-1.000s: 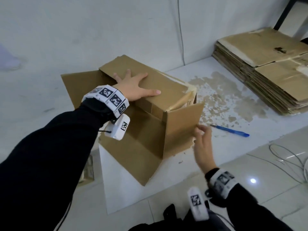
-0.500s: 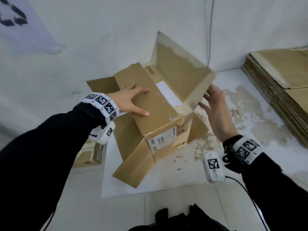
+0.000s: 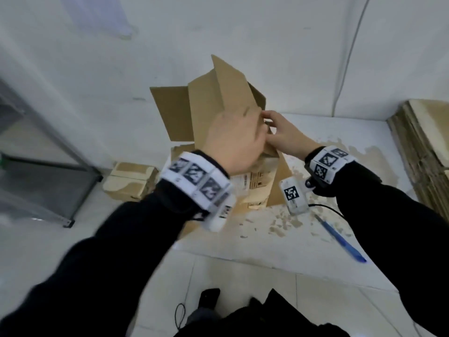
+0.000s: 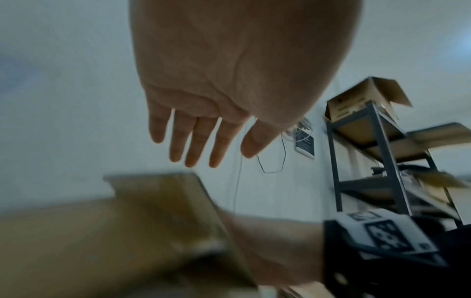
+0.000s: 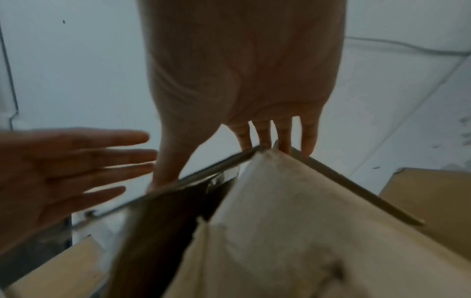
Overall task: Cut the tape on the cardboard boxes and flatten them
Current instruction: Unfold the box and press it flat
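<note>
A brown cardboard box (image 3: 213, 105) stands on end on the white floor, its top flaps spread open and shipping labels on the near side. My right hand (image 3: 274, 127) grips its upper right corner; in the right wrist view the fingers (image 5: 282, 139) hook over one top edge and the thumb lies along the other. My left hand (image 3: 238, 132) hovers in front of the box top. In the left wrist view that hand (image 4: 203, 145) is flat with straight fingers, touching nothing, the blurred box (image 4: 127, 231) below it. A blue pen-shaped cutter (image 3: 340, 242) lies on the floor to the right.
A stack of flattened cardboard (image 3: 425, 147) lies at the far right. A small taped box (image 3: 131, 181) sits left of the upright one, beside a grey metal shelf (image 3: 48, 178). The white wall is close behind. A black cable (image 3: 328, 207) runs near my right wrist.
The box has gone from lying on its side to standing on end. My left hand lifted off its side panel; my right hand moved from the raised flap to the top corner.
</note>
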